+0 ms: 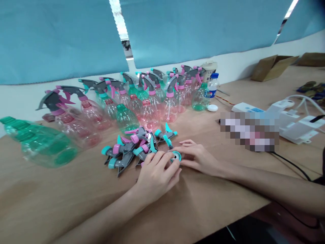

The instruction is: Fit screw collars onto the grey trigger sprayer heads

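Observation:
Between my two hands is a grey and teal trigger spray head [177, 155], its round collar opening turned towards me. My left hand [157, 173] is closed round it from the left, fingers curled at the collar. From the right, the fingertips of my right hand [199, 157] pinch the same spray head. Just beyond and left of my hands lies a pile of loose spray heads [124, 149], grey with teal or pink collars. A teal spray head [166, 134] lies at the right end of the pile.
Rows of pink and green bottles [148, 115] stand behind the pile, many with spray heads fitted. Green bottles [50, 149] lie at left. A blue-capped bottle [213, 86], a white round lid [212, 107], a power strip [247, 108] and a cardboard box [270, 69] are to the right.

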The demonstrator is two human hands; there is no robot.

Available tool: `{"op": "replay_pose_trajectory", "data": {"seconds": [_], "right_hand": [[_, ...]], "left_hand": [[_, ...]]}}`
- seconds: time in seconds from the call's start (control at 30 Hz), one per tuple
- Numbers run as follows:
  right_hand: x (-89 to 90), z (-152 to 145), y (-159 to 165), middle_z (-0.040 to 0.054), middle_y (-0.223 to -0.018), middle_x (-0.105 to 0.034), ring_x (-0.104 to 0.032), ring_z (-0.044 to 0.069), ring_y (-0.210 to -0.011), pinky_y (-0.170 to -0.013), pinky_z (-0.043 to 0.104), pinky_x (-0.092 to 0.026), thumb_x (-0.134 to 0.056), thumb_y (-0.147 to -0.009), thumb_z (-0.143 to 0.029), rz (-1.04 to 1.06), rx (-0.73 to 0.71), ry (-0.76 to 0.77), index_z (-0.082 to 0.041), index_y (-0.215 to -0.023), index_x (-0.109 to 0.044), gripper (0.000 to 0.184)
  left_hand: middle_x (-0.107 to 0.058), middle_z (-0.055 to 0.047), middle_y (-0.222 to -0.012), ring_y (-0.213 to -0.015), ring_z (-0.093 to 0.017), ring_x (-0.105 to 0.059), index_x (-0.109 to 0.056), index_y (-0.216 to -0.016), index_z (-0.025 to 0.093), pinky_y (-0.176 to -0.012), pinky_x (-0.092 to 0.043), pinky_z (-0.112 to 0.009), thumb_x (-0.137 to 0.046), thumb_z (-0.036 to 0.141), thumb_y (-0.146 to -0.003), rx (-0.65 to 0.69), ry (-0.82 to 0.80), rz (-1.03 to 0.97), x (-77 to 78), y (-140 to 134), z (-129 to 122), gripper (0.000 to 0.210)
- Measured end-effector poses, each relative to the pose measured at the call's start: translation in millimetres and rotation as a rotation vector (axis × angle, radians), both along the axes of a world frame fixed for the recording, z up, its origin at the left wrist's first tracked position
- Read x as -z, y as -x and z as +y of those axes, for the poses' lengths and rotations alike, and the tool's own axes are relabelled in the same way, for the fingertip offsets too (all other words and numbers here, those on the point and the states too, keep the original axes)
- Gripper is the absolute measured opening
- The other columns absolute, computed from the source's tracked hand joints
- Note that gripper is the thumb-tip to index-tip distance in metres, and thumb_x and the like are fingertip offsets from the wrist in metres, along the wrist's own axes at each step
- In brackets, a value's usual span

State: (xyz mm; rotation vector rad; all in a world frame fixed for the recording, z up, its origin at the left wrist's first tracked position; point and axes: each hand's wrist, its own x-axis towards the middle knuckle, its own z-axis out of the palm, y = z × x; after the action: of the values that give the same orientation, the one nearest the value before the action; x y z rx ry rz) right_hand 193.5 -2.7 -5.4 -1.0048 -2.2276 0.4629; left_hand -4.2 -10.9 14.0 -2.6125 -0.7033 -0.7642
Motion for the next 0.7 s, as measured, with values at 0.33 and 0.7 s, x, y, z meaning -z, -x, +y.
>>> {"op": "replay_pose_trajectory", "data": {"seconds": [0.33,0.7], "right_hand": [[7.3,-1,-2,0.0051,-0.100,-0.070,-0.061,0.020,-0.096,-0.097,0.044,-0.042,-0.054,-0.089,-0.029,-0.027,-0.016,-0.090,-0.020,-0.111,-0.060,0.025],[4.9,-1,-3,0.0052,-0.101,-0.069,-0.057,0.022,-0.105,-0.094,0.043,-0.045,-0.058,-0.086,-0.028,-0.002,0.044,-0.008,-0.022,-0.116,-0.061,0.031]], "left_hand": [[-0.065,-0.004,-0.081,-0.072,-0.018,-0.056,-0.061,-0.083,0.015,-0.061,-0.036,-0.032,-0.055,0.019,-0.085,-0.030,0.008,-0.015,0.9,-2,-10,0.008],[-0.068,-0.010,-0.096,-0.078,-0.020,-0.062,-0.063,-0.096,0.011,-0.065,-0.040,-0.033,-0.053,0.016,-0.085,-0.063,-0.031,-0.019,8.2,-4,-13,0.015]]}}
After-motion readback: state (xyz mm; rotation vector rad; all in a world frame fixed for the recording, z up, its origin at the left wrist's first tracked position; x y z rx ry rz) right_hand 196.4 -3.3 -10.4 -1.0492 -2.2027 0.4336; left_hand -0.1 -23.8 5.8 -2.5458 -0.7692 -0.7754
